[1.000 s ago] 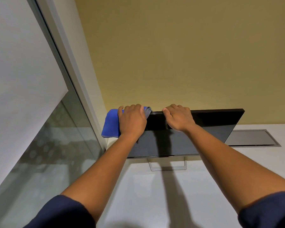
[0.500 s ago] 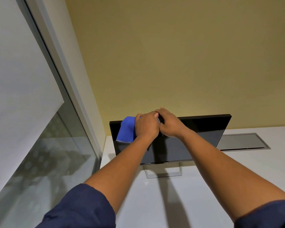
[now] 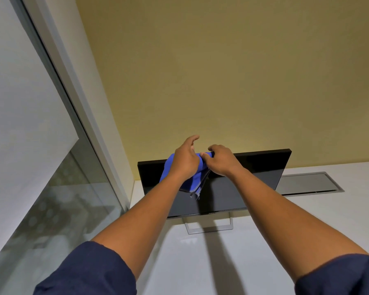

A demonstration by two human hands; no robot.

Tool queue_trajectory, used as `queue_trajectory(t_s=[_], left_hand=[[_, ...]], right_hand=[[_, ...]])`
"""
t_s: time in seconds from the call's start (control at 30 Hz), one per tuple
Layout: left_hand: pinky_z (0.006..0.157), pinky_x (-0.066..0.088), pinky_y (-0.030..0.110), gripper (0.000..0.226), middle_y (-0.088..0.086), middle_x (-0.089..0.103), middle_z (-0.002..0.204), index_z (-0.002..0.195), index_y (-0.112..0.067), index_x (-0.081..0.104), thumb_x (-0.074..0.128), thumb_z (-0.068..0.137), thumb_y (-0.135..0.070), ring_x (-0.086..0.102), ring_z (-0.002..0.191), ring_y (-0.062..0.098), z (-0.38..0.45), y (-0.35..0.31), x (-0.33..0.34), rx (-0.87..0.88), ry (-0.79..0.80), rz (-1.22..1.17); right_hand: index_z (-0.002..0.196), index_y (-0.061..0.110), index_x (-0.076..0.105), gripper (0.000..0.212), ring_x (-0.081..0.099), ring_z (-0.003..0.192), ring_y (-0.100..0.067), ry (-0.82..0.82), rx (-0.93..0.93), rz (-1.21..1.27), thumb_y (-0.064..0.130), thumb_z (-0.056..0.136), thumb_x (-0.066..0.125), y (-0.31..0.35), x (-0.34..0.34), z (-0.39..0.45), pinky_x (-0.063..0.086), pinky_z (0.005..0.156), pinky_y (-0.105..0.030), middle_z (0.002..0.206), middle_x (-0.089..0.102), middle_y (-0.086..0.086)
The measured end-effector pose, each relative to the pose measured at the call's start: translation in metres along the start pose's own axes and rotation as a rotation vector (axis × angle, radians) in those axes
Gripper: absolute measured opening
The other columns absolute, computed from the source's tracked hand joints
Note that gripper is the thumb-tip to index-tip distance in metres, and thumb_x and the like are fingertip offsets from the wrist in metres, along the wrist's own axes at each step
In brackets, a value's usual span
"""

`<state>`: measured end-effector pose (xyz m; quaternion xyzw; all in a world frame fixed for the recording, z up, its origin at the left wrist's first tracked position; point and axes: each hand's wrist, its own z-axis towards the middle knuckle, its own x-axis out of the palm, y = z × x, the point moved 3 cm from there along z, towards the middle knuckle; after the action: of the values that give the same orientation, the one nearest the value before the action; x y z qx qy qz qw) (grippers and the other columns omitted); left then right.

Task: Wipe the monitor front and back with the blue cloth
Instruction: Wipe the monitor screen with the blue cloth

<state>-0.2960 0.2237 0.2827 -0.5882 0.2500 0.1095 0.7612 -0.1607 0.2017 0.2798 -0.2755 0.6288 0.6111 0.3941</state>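
A black monitor (image 3: 249,184) with a dark screen stands on a silver stand (image 3: 209,227) on the white desk. The blue cloth (image 3: 193,180) hangs bunched over the screen's upper middle, a frayed corner dangling down. My left hand (image 3: 184,159) is above the top edge with the cloth under its palm, thumb and fingers stretched toward the wall. My right hand (image 3: 221,161) pinches the cloth's upper corner at the top edge of the monitor. The monitor's back is hidden.
The white desk (image 3: 307,226) carries a grey cable hatch (image 3: 307,184) behind the monitor on the right. A yellow wall (image 3: 222,71) rises close behind. A glass partition with a pale frame (image 3: 58,188) runs along the left.
The cloth moved from the monitor's left corner to its upper middle. My left hand slid right to meet my right hand, which left the top edge and now pinches the cloth. The left fingers have straightened.
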Motion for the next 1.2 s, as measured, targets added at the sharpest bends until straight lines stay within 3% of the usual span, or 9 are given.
queue_trajectory(t_s=[0.1, 0.17, 0.3, 0.47, 0.6, 0.77, 0.97, 1.03, 1.2], left_hand=[[0.074, 0.040, 0.007, 0.044, 0.000, 0.060, 0.132, 0.135, -0.026, 0.054, 0.039, 0.101, -0.003, 0.058, 0.088, -0.005, -0.004, -0.001, -0.007, 0.011, -0.049, 0.013], [0.073, 0.045, 0.020, 0.038, -0.007, 0.061, 0.129, 0.128, -0.029, 0.058, 0.047, 0.099, -0.007, 0.054, 0.072, -0.001, -0.007, 0.001, -0.012, 0.037, -0.108, 0.094], [0.085, 0.049, 0.031, 0.033, -0.009, 0.056, 0.135, 0.128, -0.028, 0.056, 0.058, 0.096, -0.023, 0.059, 0.110, 0.014, -0.011, 0.009, -0.017, 0.023, -0.140, 0.258], [0.101, 0.046, 0.043, 0.053, -0.001, 0.051, 0.141, 0.140, -0.025, 0.046, 0.059, 0.093, -0.045, 0.048, 0.128, 0.025, -0.013, 0.023, -0.019, -0.080, -0.071, 0.368], [0.107, 0.041, 0.045, 0.062, 0.002, 0.047, 0.146, 0.147, -0.023, 0.036, 0.055, 0.094, -0.049, 0.036, 0.137, 0.030, -0.019, 0.017, -0.013, -0.071, -0.035, 0.344], [0.102, 0.045, 0.039, 0.070, 0.000, 0.047, 0.148, 0.151, -0.023, 0.029, 0.058, 0.093, -0.050, 0.047, 0.132, 0.022, -0.025, 0.002, -0.004, -0.030, -0.054, 0.137], [0.087, 0.044, 0.019, 0.053, -0.010, 0.055, 0.126, 0.140, -0.030, 0.044, 0.060, 0.093, -0.047, 0.056, 0.112, 0.005, -0.041, -0.024, 0.023, 0.033, 0.037, -0.221], [0.089, 0.045, 0.020, 0.056, -0.009, 0.056, 0.125, 0.139, -0.031, 0.045, 0.063, 0.090, -0.052, 0.056, 0.111, 0.003, -0.047, -0.032, 0.036, 0.005, 0.068, -0.326], [0.089, 0.054, 0.033, 0.049, 0.000, 0.072, 0.114, 0.120, -0.018, 0.064, 0.064, 0.088, -0.056, 0.070, 0.101, 0.016, -0.057, -0.046, 0.081, -0.163, 0.415, -0.478]], right_hand=[[0.121, 0.007, 0.059, 0.041, 0.055, 0.105, -0.024, -0.079, -0.011, 0.037, 0.035, 0.091, 0.061, 0.003, -0.002, 0.000, 0.042, 0.086, -0.028, 0.118, 0.057, -0.011], [0.114, 0.007, 0.061, 0.032, 0.051, 0.093, -0.019, -0.147, -0.028, 0.064, 0.028, 0.090, 0.065, 0.006, -0.005, 0.000, 0.038, 0.079, -0.025, 0.112, 0.057, -0.009], [0.104, 0.008, 0.063, 0.017, 0.051, 0.086, -0.018, -0.230, -0.074, 0.084, 0.014, 0.088, 0.066, 0.011, -0.006, -0.003, 0.039, 0.075, -0.025, 0.105, 0.056, -0.006], [0.097, 0.009, 0.065, 0.011, 0.054, 0.083, -0.018, -0.327, -0.121, 0.131, 0.005, 0.087, 0.061, 0.005, -0.005, -0.010, 0.042, 0.070, -0.024, 0.099, 0.055, -0.003], [0.095, 0.011, 0.068, 0.012, 0.056, 0.081, -0.010, -0.381, -0.195, 0.285, 0.003, 0.087, 0.065, 0.002, -0.014, -0.019, 0.043, 0.071, -0.012, 0.094, 0.056, 0.001], [0.091, 0.020, 0.069, 0.016, 0.057, 0.085, 0.002, -0.430, -0.215, 0.521, 0.005, 0.087, 0.065, 0.000, -0.034, -0.041, 0.042, 0.074, -0.008, 0.095, 0.062, 0.004], [0.096, 0.019, 0.069, 0.014, 0.065, 0.079, -0.010, -0.333, 0.017, 1.029, 0.009, 0.086, 0.070, -0.024, -0.058, -0.068, 0.053, 0.071, -0.024, 0.092, 0.071, 0.002], [0.098, 0.016, 0.067, 0.018, 0.066, 0.083, -0.016, -0.330, 0.047, 1.198, 0.006, 0.084, 0.071, -0.037, -0.068, -0.076, 0.054, 0.077, -0.030, 0.091, 0.071, -0.002], [0.107, 0.013, 0.061, 0.031, 0.068, 0.086, -0.026, -0.398, 0.163, 1.574, -0.001, 0.081, 0.071, -0.084, -0.091, -0.101, 0.057, 0.080, -0.039, 0.099, 0.070, -0.011]])
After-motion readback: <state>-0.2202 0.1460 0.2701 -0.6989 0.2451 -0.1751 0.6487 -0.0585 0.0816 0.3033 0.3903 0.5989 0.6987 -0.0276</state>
